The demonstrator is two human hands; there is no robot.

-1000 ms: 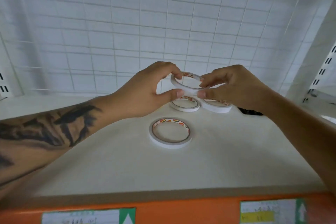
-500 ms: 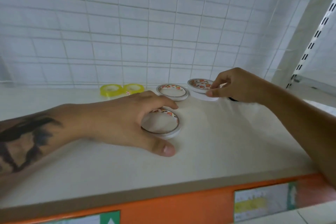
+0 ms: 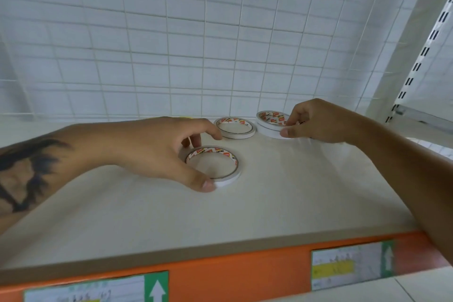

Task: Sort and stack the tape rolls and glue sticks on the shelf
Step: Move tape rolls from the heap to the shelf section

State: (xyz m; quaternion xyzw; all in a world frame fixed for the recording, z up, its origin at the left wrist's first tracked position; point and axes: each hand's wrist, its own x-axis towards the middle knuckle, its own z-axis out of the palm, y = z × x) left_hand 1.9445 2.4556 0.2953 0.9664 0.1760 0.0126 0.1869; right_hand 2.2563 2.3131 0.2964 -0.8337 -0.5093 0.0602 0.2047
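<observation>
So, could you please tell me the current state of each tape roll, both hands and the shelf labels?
Near tape roll: flat on the shelf, gripped by the left hand.
Middle tape roll: flat, alone, untouched.
Right tape stack: two rolls stacked, top one pinched by the right hand.
Shelf labels: stuck on the orange front edge, print blurred.
</observation>
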